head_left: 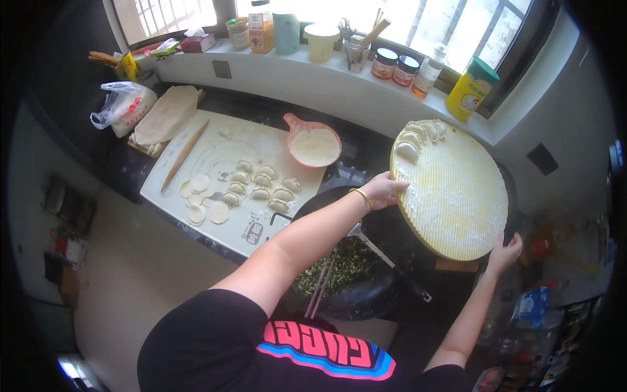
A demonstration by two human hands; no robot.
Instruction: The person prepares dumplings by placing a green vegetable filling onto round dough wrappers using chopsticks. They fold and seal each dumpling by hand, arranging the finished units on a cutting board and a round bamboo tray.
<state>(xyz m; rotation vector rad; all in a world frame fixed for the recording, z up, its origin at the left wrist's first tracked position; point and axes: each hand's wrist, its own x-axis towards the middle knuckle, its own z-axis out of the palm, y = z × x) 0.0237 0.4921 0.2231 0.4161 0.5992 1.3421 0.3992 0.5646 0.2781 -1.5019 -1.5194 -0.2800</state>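
Observation:
My left hand [384, 191] grips the left edge of a round, ridged, flour-dusted dumpling tray [457, 196], with a gold bangle at the wrist. At its lower right edge, my right hand [505, 252] holds the same tray, some fingers hidden. The tray is tilted. Several folded dumplings [408, 151] sit along its upper left rim. More dumplings [263, 178] lie in rows on a pale pastry mat [241, 137]. To their left are round dough wrappers [219, 212] and a wooden rolling pin [185, 155]. A pink handled bowl [337, 140] on the mat's far corner contains white flour.
Below my left forearm is a dark wok [382, 297] with chopped green filling [346, 264], chopsticks [321, 285] and a long-handled spatula [392, 264]. Jars and a yellow green-lidded canister [471, 91] line the windowsill. A plastic bag [127, 108] lies far left beside a dough-coloured sheet [168, 114].

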